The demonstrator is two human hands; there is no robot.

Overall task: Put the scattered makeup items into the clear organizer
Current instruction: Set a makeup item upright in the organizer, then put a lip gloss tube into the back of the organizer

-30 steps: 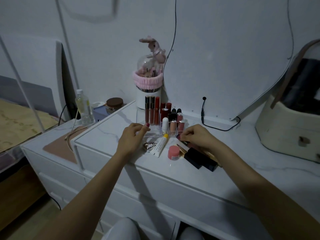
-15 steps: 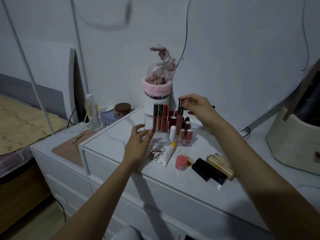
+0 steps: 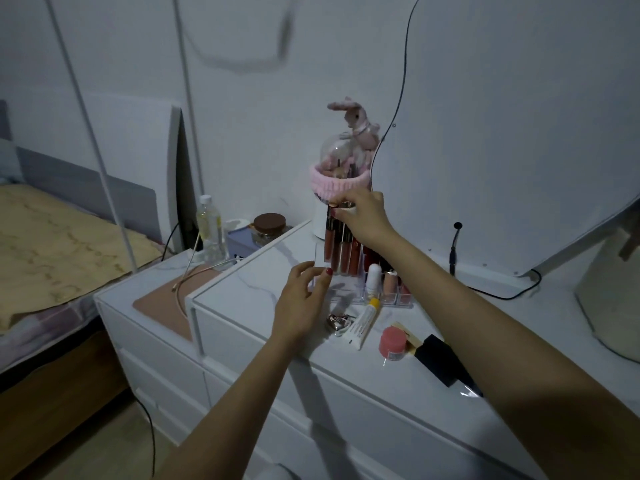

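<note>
The clear organizer (image 3: 349,289) stands on the white dresser top and holds several upright lip gloss tubes and lipsticks. My right hand (image 3: 363,216) pinches the cap of a tall lip gloss tube (image 3: 337,244) that stands among the others in the back row. My left hand (image 3: 301,303) grips the organizer's front left corner, thumb against its edge. In front of it lie a white tube with a yellow cap (image 3: 363,322), a silver heart-shaped piece (image 3: 337,322), a pink round pot (image 3: 392,344), a gold stick (image 3: 407,337) and a black box (image 3: 443,363).
Behind the organizer stands a glass dome with a pink band and bunny (image 3: 341,168). A large mirror (image 3: 502,133) leans at the back right, its cable (image 3: 453,251) on the top. A bottle (image 3: 209,226) and brown-lidded jar (image 3: 268,228) sit left. A cream case (image 3: 609,292) stands far right.
My right hand picked a lip gloss tube off the dresser top, lifted it and brought it down into the organizer's back row. My left hand stayed at the organizer's front corner.
</note>
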